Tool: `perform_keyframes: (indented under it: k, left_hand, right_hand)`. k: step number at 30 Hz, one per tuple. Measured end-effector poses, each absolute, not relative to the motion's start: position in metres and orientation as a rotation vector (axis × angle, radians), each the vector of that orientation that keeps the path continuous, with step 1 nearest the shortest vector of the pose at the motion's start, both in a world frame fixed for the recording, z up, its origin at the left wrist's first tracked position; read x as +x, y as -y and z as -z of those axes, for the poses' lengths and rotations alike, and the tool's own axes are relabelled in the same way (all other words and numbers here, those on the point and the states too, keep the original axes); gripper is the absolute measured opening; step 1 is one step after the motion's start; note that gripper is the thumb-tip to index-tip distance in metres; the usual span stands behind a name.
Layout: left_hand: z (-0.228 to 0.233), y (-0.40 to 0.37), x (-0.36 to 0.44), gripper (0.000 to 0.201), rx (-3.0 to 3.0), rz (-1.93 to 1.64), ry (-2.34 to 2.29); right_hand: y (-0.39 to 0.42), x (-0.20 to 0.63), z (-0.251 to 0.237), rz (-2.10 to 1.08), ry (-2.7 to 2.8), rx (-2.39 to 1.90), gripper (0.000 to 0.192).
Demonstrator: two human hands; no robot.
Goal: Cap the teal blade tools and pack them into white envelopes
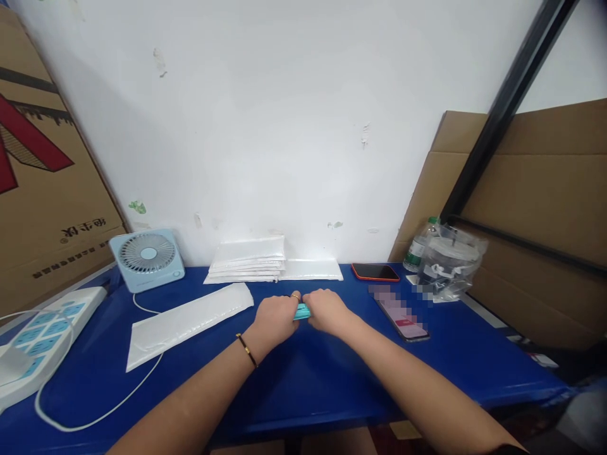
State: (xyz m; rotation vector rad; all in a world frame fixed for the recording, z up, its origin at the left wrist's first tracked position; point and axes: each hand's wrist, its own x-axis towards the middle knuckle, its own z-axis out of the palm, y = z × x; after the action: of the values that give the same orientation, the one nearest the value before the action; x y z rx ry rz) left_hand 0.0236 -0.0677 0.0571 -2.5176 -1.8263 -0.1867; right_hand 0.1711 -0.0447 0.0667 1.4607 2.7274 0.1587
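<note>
My left hand (pixel 277 320) and my right hand (pixel 328 311) meet over the middle of the blue table (pixel 303 379). Both are closed on a small teal item (pixel 302 311), which shows only between the fingers; its kind is hidden. A ring and a bracelet are on my left hand and wrist. Left of my left hand lies a flat white padded mailer (pixel 190 322), slanted across the table. Behind my hands, against the wall, is a stack of similar white mailers (pixel 246 259), with another white mailer (pixel 310 270) lying flat beside it.
A light blue fan (pixel 148 259) and a white power strip (pixel 45 344) with a looping cable stand at the left. A red-edged phone (pixel 375 272), a lit phone (pixel 405 316), a bottle (pixel 417 249) and a bagged cup (pixel 448 265) are at the right. Cardboard flanks both sides.
</note>
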Motion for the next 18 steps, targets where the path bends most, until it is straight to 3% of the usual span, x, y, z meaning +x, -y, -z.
perform_keyframes:
  k: [4, 7, 10, 13, 18]
  left_hand:
    - [-0.074, 0.059, 0.003, 0.017, -3.164, -0.031, 2.056]
    - [-0.075, 0.055, -0.004, 0.020, -3.744, -0.208, 2.185]
    - [-0.068, 0.059, -0.001, 0.020, -3.550, 0.050, 2.041]
    - [-0.062, 0.068, 0.008, 0.014, -2.909, 0.193, 1.729]
    - [-0.059, 0.078, 0.019, 0.019, -2.552, 0.052, 1.310]
  right_hand:
    - [0.043, 0.185, -0.059, -0.523, -2.962, 1.245, 0.014]
    - [0.043, 0.190, -0.056, -0.671, -3.056, 1.120, 0.024]
    - [0.046, 0.187, -0.056, -0.608, -3.015, 1.186, 0.019]
    - [0.048, 0.181, -0.065, -0.335, -2.867, 1.360, 0.015]
    - [0.047, 0.176, -0.081, 0.672, -2.580, 1.273, 0.025]
